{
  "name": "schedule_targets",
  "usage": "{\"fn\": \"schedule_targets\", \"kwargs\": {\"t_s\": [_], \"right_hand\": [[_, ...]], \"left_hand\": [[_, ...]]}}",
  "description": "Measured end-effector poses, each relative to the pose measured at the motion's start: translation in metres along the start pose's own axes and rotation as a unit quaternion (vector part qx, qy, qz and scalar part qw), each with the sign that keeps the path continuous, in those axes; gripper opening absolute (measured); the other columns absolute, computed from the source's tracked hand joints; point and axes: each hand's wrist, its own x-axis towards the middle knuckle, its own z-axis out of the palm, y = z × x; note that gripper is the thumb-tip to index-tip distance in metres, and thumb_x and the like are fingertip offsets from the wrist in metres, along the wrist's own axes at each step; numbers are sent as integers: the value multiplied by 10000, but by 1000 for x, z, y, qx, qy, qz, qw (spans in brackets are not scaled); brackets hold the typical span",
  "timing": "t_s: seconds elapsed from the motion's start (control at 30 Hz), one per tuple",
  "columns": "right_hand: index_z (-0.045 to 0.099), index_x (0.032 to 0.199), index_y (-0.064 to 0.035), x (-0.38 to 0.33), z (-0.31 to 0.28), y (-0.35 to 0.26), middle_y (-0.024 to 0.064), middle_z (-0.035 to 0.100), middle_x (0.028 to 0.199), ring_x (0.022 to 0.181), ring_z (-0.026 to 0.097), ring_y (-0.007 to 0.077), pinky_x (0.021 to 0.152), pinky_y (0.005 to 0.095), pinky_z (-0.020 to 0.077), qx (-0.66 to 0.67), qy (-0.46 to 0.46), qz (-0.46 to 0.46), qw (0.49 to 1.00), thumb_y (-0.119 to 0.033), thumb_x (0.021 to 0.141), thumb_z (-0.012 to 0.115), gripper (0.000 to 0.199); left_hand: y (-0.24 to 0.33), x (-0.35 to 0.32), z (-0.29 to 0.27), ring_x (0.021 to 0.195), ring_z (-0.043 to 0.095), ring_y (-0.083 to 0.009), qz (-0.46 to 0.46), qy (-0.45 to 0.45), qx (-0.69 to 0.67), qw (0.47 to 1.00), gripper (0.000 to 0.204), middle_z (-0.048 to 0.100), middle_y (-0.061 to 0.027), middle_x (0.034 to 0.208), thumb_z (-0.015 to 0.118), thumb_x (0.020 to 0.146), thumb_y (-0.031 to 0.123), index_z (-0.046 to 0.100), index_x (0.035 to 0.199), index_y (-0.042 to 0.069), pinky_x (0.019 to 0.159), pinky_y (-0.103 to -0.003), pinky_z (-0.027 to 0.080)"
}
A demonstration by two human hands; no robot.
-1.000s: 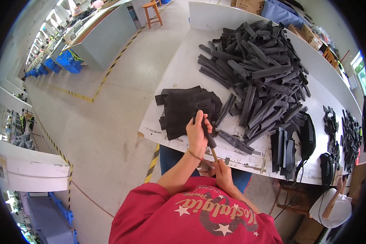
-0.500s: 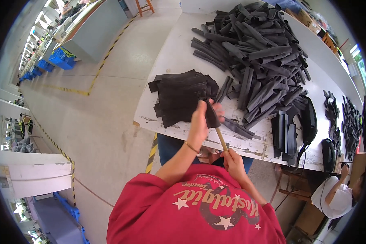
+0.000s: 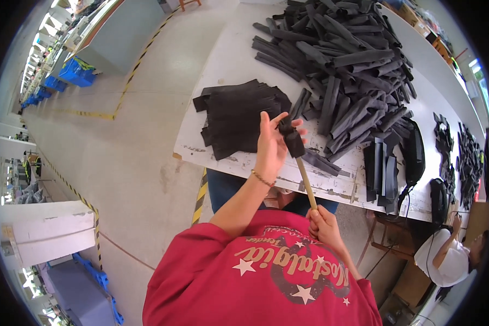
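A slim light-wood stick (image 3: pixel 306 182) slants up from my right hand (image 3: pixel 324 224), whose fingers are wrapped round its lower end. Bunched over the upper end of the stick is a black fabric tube (image 3: pixel 294 143). My left hand (image 3: pixel 271 148) is beside this tube, palm turned up, thumb and fingers spread; the fabric lies against or in front of its fingers, so contact is partly hidden. Just beyond the left hand a stack of flat black fabric strips (image 3: pixel 236 117) rests on the white table (image 3: pixel 217 70).
A big heap of rolled dark tubes (image 3: pixel 353 70) covers the table's far right. Dark strips (image 3: pixel 381 174) and a black pouch-like item (image 3: pixel 413 152) lie near its front edge. At right sits another person in white (image 3: pixel 443 258). Blue crates (image 3: pixel 77 73) stand far left.
My left hand has loosened from the tube, its fingers now spread. My right hand, with the stick, has moved slightly down and right. The whole view has shifted a little.
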Motion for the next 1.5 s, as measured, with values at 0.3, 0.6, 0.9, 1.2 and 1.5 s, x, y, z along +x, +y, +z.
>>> {"fn": "schedule_targets", "kwargs": {"t_s": [0.3, 0.6, 0.9, 1.2, 1.5], "right_hand": [[511, 880, -16, 28, 27, 11, 162, 509, 589, 476, 508, 297, 459, 356, 387, -340, 81, -200, 915, -166, 960, 488, 172], [516, 819, -54, 5, 6, 8, -56, 395, 573, 461, 376, 39, 416, 217, 272, -82, -32, -36, 995, -175, 973, 474, 201], [495, 830, -55, 70, 26, 26, -39, 343, 487, 350, 303, 59, 328, 240, 227, -212, 68, -183, 957, -246, 982, 476, 244], [542, 823, -36, 29, 17, 17, -17, 479, 554, 469, 435, 53, 434, 217, 326, -290, 2, -137, 947, -177, 962, 483, 207], [615, 892, -30, -6, 2, -25, 54, 541, 618, 558, 510, 114, 520, 288, 430, -416, -21, -72, 906, -184, 925, 525, 182]], "left_hand": [[9, 9, -33, 374, 354, -86, 100, -39, 126, 986, 313, 415, -14, 512, 505, 951, 350, 495, 787, 83, 366, -239, 279], [3, 8, -37, 406, 417, -115, 17, -73, 66, 995, 334, 460, -13, 548, 491, 947, 411, 483, 808, 107, 394, -274, 353], [6, 8, -43, 405, 361, -61, 8, -95, 86, 992, 287, 413, 38, 529, 526, 949, 371, 532, 885, 92, 383, -234, 297], [51, 1, -44, 335, 310, -71, 204, 12, 95, 974, 275, 356, 31, 489, 486, 955, 305, 482, 789, 86, 316, -250, 257], [116, 32, -65, 332, 279, -98, 284, 57, 23, 957, 321, 309, 27, 464, 462, 931, 264, 397, 644, 136, 332, -264, 225]]}}
